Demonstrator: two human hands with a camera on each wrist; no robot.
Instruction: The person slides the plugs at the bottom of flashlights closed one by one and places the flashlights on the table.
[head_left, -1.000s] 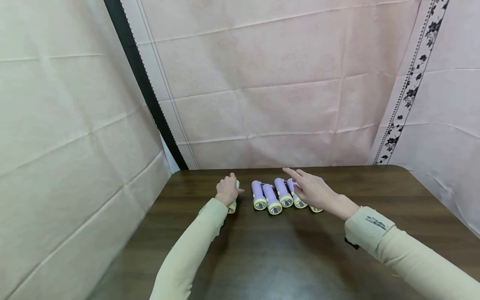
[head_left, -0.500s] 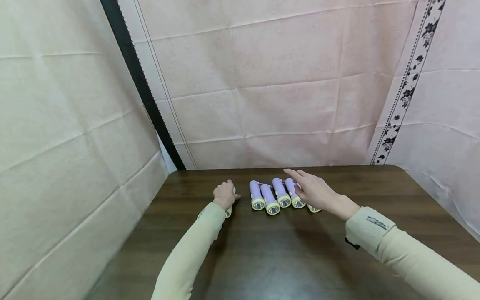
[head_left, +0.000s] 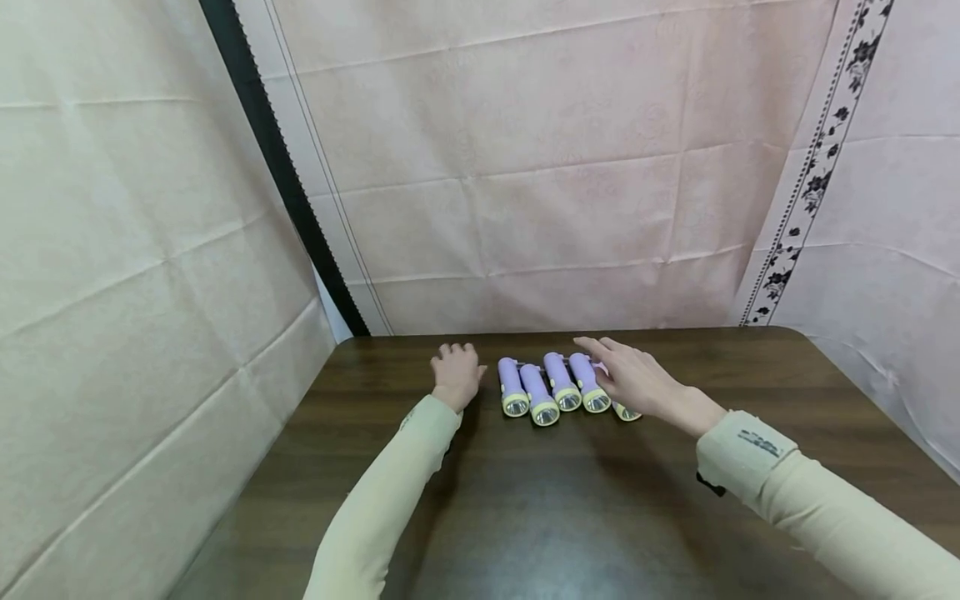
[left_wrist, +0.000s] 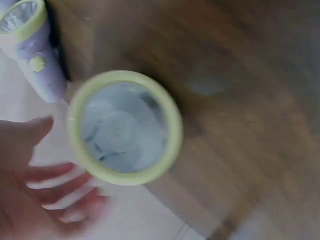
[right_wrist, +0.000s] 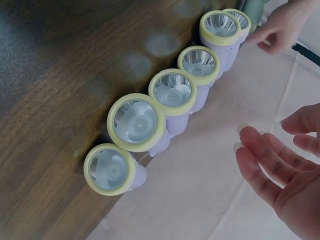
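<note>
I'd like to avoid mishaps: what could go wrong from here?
The left hand, open beside a round-rimmed flashlight, might bump it out of place. The right hand is close to the purple flashlights; since they lie side by side, knocking one could shift others.

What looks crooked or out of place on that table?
Only the purple row looks slightly uneven: in the head view, its second flashlight from the left sticks out toward the person, past those on either side. No spill shows.
</note>
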